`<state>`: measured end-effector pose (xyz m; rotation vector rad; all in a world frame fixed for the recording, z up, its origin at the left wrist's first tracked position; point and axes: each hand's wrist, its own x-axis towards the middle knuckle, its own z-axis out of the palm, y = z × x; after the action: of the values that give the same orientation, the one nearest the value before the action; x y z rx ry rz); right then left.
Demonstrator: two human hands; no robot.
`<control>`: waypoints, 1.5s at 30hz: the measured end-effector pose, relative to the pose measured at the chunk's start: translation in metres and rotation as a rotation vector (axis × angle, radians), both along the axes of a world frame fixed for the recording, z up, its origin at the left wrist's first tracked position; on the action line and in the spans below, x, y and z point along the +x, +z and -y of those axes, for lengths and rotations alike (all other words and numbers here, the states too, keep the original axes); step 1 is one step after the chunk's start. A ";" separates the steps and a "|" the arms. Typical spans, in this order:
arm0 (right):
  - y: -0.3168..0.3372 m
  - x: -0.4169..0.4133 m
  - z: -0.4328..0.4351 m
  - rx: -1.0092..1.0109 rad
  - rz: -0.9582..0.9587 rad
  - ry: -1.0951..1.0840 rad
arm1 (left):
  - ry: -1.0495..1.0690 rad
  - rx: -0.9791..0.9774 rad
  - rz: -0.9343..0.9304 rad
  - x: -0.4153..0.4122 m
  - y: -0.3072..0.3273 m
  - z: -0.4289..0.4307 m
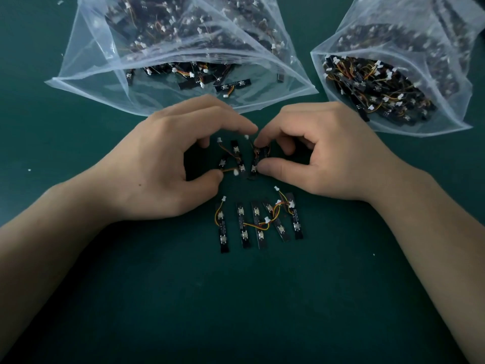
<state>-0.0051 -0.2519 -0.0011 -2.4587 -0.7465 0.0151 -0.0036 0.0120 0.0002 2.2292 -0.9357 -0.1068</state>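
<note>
The thumb and forefinger of the right hand point(322, 153) are curled close and pinch a narrow black circuit strip point(255, 160) by its two ends, the strip standing nearly upright between them, its thin orange-yellow wires bunched under the forefinger. Just left of it, the left hand point(168, 158) arches over a small cluster of loose black strips point(236, 153). Its thumb tip touches an orange wire with a white plug point(235, 172) and its forefinger reaches toward the right forefinger, but I cannot tell whether it grips anything. Below both thumbs, a row of five black strips point(244, 227) lies side by side on the dark green table mat point(236, 311), their wires crossing. Beyond the knuckles, a clear plastic bag point(86, 61) full of such strips lies open-mouthed, and a second clear plastic bag point(446, 48) lies past the right hand.
</note>
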 end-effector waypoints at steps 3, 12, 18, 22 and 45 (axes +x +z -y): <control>-0.001 0.000 0.001 0.009 0.002 0.011 | -0.004 0.004 -0.014 0.000 0.001 0.000; -0.005 0.000 0.002 0.096 0.033 -0.093 | 0.015 0.043 0.014 -0.001 0.003 0.001; -0.006 0.002 0.001 0.173 0.036 -0.219 | 0.003 0.067 -0.010 -0.001 0.003 0.001; -0.006 0.002 -0.001 0.134 0.036 -0.218 | 0.004 0.061 -0.017 -0.001 0.003 0.001; 0.001 0.001 0.003 0.002 -0.077 -0.013 | 0.118 0.092 0.101 -0.003 0.000 0.009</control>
<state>-0.0040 -0.2546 -0.0006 -2.4464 -0.6971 0.1029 -0.0070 0.0030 0.0001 2.3879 -0.8657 0.0166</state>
